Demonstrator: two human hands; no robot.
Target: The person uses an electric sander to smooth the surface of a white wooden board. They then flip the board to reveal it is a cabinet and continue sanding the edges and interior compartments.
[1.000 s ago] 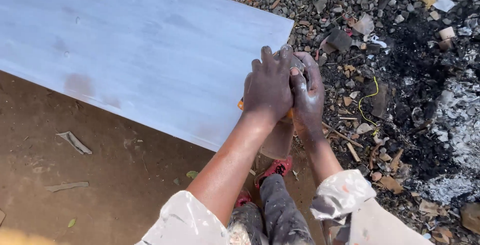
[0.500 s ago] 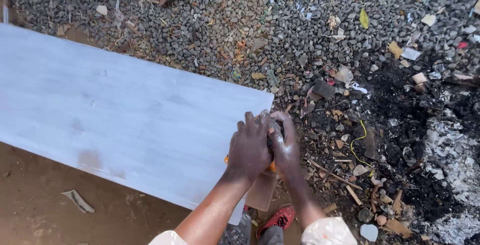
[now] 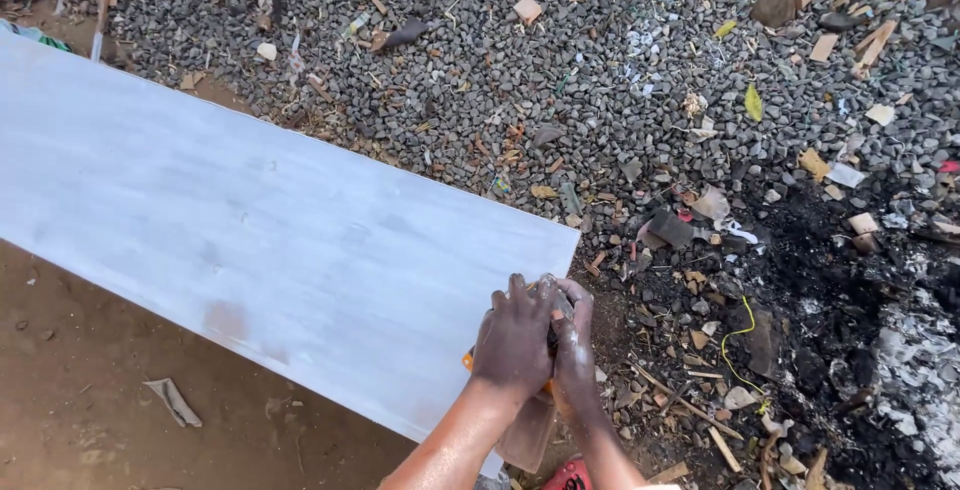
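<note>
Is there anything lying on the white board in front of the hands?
Nothing visible. Both hands, left hand and right hand, press together at the near corner of the white-painted board, and its surface ahead shows only smudges. Gravel and wood scraps lie beside it.

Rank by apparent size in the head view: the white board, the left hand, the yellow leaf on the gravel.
1. white board, by far the largest.
2. left hand, though it sits nearer the camera.
3. yellow leaf, smallest.
</note>
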